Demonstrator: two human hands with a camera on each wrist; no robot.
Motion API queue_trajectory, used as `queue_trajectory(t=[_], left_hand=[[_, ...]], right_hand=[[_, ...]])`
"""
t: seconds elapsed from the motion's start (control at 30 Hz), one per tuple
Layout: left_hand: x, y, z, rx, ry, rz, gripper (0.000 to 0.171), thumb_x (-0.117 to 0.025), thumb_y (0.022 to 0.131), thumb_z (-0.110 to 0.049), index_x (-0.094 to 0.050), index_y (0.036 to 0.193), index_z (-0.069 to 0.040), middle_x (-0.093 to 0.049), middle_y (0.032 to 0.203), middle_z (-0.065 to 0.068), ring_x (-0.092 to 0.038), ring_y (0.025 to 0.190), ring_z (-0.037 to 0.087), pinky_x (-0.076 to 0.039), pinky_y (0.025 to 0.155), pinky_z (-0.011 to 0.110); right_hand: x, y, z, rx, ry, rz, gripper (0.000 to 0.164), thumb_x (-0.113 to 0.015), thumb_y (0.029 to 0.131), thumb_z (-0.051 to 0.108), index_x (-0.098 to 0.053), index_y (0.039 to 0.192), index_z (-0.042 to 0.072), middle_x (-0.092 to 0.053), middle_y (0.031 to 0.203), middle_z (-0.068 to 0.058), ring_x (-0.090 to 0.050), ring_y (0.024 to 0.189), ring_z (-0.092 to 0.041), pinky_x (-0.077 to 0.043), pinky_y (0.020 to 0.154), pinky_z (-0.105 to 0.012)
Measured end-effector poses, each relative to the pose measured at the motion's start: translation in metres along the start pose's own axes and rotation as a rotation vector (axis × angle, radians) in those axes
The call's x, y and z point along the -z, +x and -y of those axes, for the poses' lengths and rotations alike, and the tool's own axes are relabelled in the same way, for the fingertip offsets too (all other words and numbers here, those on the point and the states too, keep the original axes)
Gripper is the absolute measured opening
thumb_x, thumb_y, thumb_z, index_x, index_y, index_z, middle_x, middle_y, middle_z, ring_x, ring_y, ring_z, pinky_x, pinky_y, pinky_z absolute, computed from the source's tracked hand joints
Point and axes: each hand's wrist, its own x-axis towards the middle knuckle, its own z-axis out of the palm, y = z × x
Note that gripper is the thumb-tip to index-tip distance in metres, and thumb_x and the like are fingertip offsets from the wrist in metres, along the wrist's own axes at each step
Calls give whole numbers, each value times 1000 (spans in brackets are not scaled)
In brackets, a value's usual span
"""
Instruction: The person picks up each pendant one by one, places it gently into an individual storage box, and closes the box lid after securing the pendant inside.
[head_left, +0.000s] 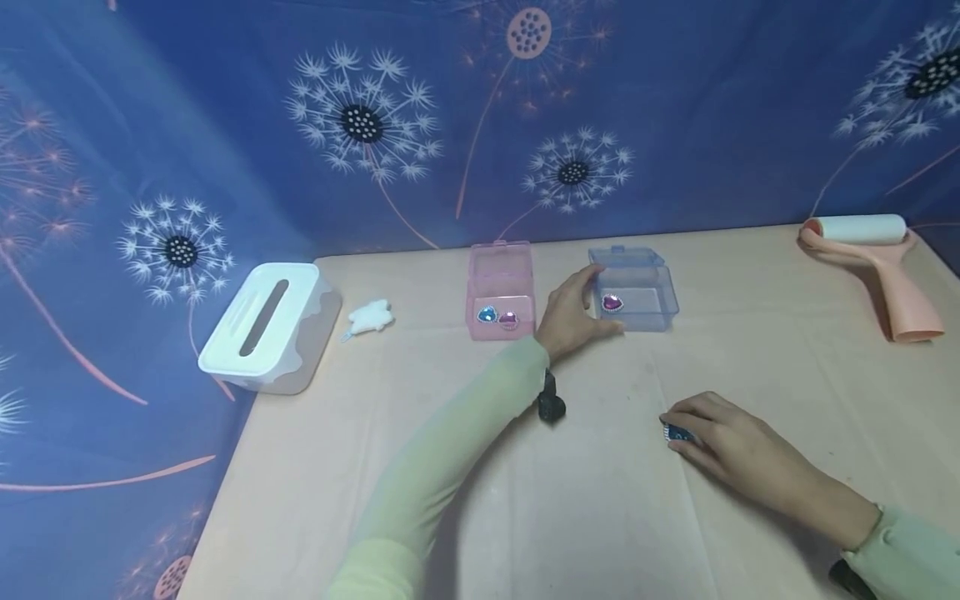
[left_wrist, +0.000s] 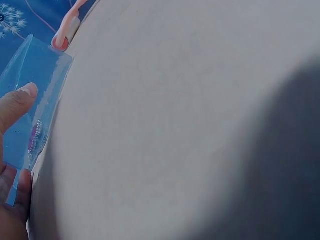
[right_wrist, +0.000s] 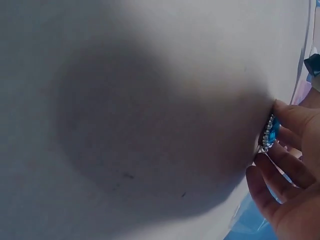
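My left hand [head_left: 570, 315] is at the left side of a clear blue plastic box [head_left: 651, 320], its lid open. The thumb and fingers spread round that side; in the left wrist view a digit lies against the blue wall [left_wrist: 42, 75]. A pink-purple heart gem [head_left: 612, 302] with a beaded rim lies inside the box. In front of it to the right, my right hand [head_left: 738, 446] pinches a blue gem [head_left: 678, 433] between thumb and fingers, low over the table. The right wrist view shows this blue gem [right_wrist: 270, 134] edged with silver beads.
An open pink box [head_left: 472, 333] holds a blue gem [head_left: 487, 314] and a pink-purple gem [head_left: 509, 320]. A white-lidded tissue box [head_left: 225, 350] and a small white star-like piece [head_left: 371, 317] stand at left. A pink-handled lint roller [head_left: 896, 287] lies at the right.
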Motion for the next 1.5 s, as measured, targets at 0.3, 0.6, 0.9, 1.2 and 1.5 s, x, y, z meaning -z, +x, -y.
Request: queue_trajectory(t=[0.3,0.6,0.9,1.2,1.5], left_hand=[[1,0,2,-3,5,-6,99,-92,61,-31,-41,144,-19,-56,135,1,-57,90,10,-48,74,12],[0,1,3,-18,10,1,97,-91,63,-31,-41,144,-18,-56,135,2,-58,91,11,-48,73,12],[3,1,3,-27,20,-9,98,-92,62,-32,-41,144,-18,-56,136,2,-57,92,12,-48,75,13],[0,-1,4,-35,-7,5,98,-90,64,-34,-39,146,-18,-57,130,1,-55,86,9,-47,69,12],[1,-1,2,-32,21,-3,97,-91,64,-36,-40,145,-19,-57,131,-1,-55,88,10,-47,74,14]], right_hand=[[-1,8,-8,152,-5,-124,54,-38,101,46,-73,94,5,-67,91,-1,-63,79,-13,-54,64,-22],[35,51,-28,84,41,-204,29,-71,86,29,-70,98,3,-71,92,-8,-67,78,-20,-55,65,-31],[53,113,-51,-29,44,-173,29,-79,71,7,-71,98,0,-72,92,-18,-66,67,-26,-55,58,-39],[29,155,-73,-139,67,174,15,-70,84,10,-71,93,-2,-69,74,-11,-60,59,-17,-52,55,-34],[17,180,-85,-153,20,432,7,-71,80,3,-67,74,1,-62,65,-4,-52,58,-16,-48,56,-32]])
